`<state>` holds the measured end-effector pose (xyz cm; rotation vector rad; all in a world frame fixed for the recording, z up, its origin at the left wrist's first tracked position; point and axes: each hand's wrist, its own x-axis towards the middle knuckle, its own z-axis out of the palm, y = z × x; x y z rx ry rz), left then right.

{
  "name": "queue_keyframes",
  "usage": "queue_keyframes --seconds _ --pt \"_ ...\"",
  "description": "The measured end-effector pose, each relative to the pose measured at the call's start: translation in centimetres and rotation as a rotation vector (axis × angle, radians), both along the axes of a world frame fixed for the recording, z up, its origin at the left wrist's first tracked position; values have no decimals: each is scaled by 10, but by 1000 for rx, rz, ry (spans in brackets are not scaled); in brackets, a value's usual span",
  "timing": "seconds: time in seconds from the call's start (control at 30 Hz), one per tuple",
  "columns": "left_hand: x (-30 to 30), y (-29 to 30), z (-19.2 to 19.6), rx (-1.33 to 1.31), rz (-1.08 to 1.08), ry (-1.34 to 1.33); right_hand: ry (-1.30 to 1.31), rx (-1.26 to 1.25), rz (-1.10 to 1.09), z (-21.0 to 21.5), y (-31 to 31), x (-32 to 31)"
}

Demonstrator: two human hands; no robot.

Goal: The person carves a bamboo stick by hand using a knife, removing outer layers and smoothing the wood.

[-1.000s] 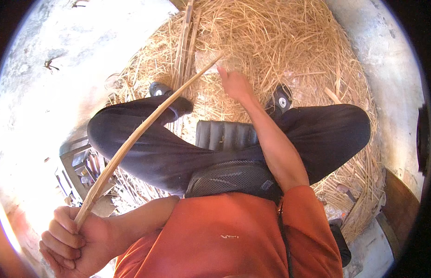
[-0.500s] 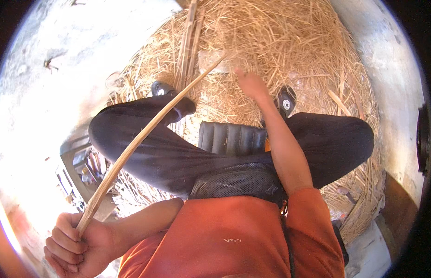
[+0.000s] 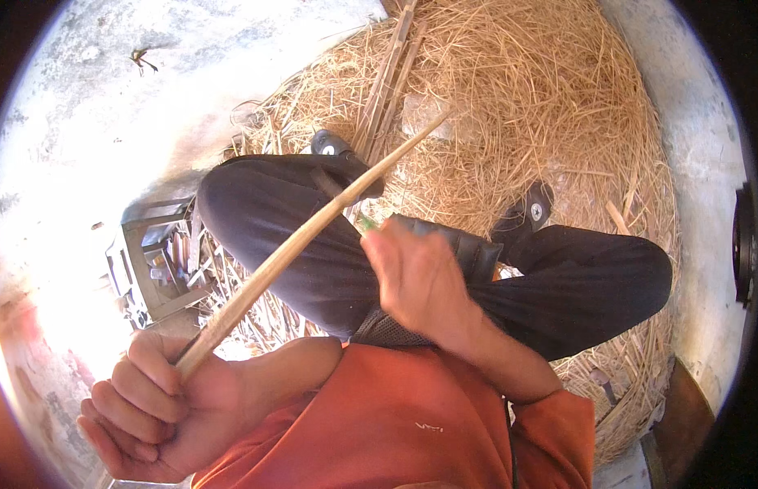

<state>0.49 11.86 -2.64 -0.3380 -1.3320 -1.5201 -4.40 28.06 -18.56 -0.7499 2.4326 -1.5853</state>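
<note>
At the lower left, my left hand (image 3: 142, 407) is wrapped round the thick end of a long, pale, slightly bent wooden stick (image 3: 273, 265). The stick slants up and away to the right, tapering to a thin tip above the straw. My right hand (image 3: 424, 281), smeared by motion, is closed in front of my lap, just right of the stick's middle. From its fingers pokes the green handle of what looks like a knife (image 3: 368, 222). A dark, blurred blade shape shows against the stick; whether it touches the wood I cannot tell.
Straw-like shavings (image 3: 525, 90) cover the floor ahead and to the right. Long wood strips (image 3: 387, 85) lie beyond my left foot. A black ribbed pad (image 3: 476, 254) sits between my bent legs. A wooden shelf unit (image 3: 142, 265) with small things stands at left. Pale walls (image 3: 709, 138) curve round.
My right hand has come back from far out over the straw to beside the stick's middle. The whole view has shifted somewhat; my left hand keeps its hold on the stick.
</note>
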Motion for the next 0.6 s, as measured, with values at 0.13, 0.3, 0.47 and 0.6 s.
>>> queue_keyframes --seconds 0.13,0.3,0.47,0.6 --pt "-2 0 -8 -3 -40 9 -266 234 -57 -32 11 -15" --pt "-5 0 -12 -6 -93 -20 -12 23 -76 -13 7 -2" --pt "-5 2 -11 -20 -138 -31 -59 29 -110 -36 12 -17" --pt "-6 0 -10 -32 -170 -50 -217 -148 -82 -13 11 -14"
